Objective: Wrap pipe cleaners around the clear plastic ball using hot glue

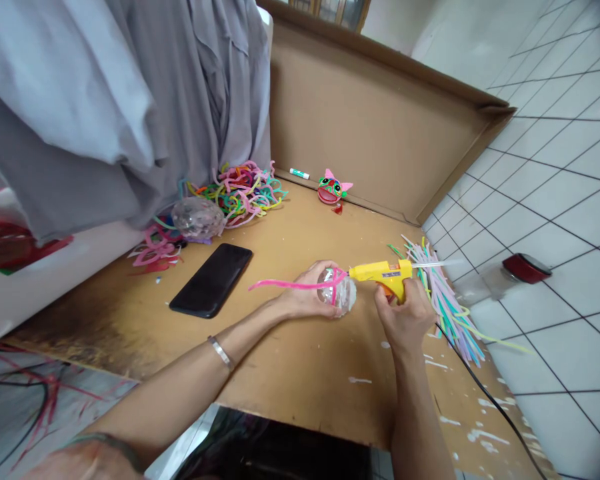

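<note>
While left hand point(307, 298) grips clear ball point(341, 293) w/ fuzzy pink pipe cleaner point(290, 285), right hand point(405, 319) fingers clench yellow glue gun point(383, 273).

A home craft corner on a white tiled floor point(555, 187) is indicated: a flattened brown cardboard sheet point(300, 347) is laid as a work surface, a tangle of multicoloured pipe cleaners point(245, 190) is heaped beside grey draped cloth point(130, 100), and a yellow hot-glue gun point(385, 275) is seen.

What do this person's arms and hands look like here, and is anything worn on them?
Both forearms are bare, with no sleeves and no gloves. The left hand has a thin silver metal bracelet on its wrist. The right hand and its wrist show nothing worn.
</note>
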